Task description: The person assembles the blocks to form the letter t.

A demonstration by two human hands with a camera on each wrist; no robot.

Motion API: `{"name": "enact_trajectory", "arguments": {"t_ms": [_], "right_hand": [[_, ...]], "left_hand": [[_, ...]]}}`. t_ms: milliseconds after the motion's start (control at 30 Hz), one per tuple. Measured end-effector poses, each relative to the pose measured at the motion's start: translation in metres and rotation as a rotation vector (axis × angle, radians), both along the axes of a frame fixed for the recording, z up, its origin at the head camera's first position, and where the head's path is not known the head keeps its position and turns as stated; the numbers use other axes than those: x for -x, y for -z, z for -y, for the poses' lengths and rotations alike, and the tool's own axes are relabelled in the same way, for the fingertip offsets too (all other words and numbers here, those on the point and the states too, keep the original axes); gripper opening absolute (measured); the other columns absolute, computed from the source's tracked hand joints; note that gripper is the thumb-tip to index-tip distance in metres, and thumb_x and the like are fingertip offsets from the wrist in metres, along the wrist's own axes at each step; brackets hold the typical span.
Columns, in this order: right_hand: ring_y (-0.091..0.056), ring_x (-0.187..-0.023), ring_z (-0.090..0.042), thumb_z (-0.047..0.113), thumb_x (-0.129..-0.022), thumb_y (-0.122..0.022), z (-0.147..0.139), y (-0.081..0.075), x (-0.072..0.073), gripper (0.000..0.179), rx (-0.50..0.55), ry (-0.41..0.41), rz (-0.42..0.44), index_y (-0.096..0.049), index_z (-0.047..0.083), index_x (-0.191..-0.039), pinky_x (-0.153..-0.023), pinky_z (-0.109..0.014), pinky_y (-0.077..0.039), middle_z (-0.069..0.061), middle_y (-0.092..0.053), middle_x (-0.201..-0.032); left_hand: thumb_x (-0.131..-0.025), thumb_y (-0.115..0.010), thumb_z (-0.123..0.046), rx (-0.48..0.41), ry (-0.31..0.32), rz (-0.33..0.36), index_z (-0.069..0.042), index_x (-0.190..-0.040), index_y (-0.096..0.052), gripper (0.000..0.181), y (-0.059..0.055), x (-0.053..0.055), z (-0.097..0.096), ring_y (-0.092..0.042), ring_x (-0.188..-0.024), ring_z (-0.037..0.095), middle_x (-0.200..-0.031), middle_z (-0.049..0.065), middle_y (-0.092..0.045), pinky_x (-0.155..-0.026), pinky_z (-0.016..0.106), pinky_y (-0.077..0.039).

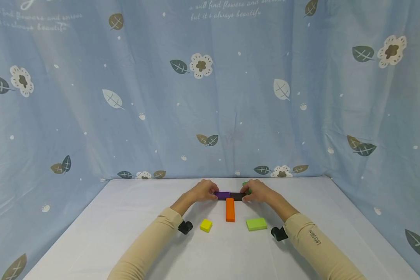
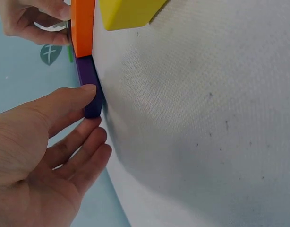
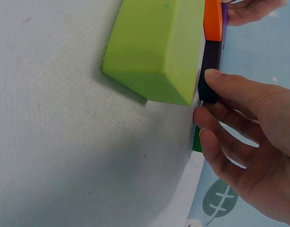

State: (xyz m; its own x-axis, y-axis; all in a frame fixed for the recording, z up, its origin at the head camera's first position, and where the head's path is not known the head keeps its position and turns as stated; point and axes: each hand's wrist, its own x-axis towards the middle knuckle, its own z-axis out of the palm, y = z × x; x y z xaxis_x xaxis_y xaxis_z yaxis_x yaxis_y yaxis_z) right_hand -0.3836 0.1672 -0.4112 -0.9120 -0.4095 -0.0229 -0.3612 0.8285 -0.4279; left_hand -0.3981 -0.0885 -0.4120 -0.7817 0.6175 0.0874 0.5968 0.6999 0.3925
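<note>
A purple block and a black block lie end to end in a row. At the purple block's outer end my left hand pinches it, thumb on the near face. My right hand pinches the black block's outer end the same way, thumb on the near face. An orange block points toward me from the seam between the two, its far end against them. Behind my right hand sits a green block, mostly hidden by the fingers in the head view.
On the white tabletop, nearer to me, lie a small yellow block at left and a light green block at right. A blue patterned curtain surrounds the table's back and sides.
</note>
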Motion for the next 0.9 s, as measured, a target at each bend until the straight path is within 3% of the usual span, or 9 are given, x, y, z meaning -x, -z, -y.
{"name": "enact_trajectory", "arguments": {"t_ms": [333, 900], "right_hand": [[-0.057, -0.084, -0.014, 0.016, -0.083, -0.079, 0.0016, -0.0012, -0.0005, 0.028, -0.002, 0.018, -0.001, -0.074, 0.009, -0.110, -0.089, -0.035, -0.053, -0.001, -0.071, -0.099], [-0.057, -0.084, -0.014, 0.015, -0.083, -0.078, -0.0006, 0.0016, 0.0025, 0.028, 0.008, -0.002, 0.002, -0.074, 0.009, -0.110, -0.088, -0.035, -0.054, -0.002, -0.072, -0.100]], "left_hand": [[-0.085, -0.074, -0.007, -0.027, -0.020, 0.038, 0.000, -0.107, -0.073, 0.023, 0.0022, -0.0007, 0.0000, -0.061, -0.088, 0.021, -0.098, 0.012, -0.073, -0.086, 0.037, -0.053], [-0.087, -0.073, -0.008, -0.011, -0.056, 0.048, -0.002, -0.112, -0.072, 0.027, 0.0035, -0.0041, -0.0016, -0.064, -0.093, 0.022, -0.106, 0.011, -0.073, -0.090, 0.036, -0.055]]}}
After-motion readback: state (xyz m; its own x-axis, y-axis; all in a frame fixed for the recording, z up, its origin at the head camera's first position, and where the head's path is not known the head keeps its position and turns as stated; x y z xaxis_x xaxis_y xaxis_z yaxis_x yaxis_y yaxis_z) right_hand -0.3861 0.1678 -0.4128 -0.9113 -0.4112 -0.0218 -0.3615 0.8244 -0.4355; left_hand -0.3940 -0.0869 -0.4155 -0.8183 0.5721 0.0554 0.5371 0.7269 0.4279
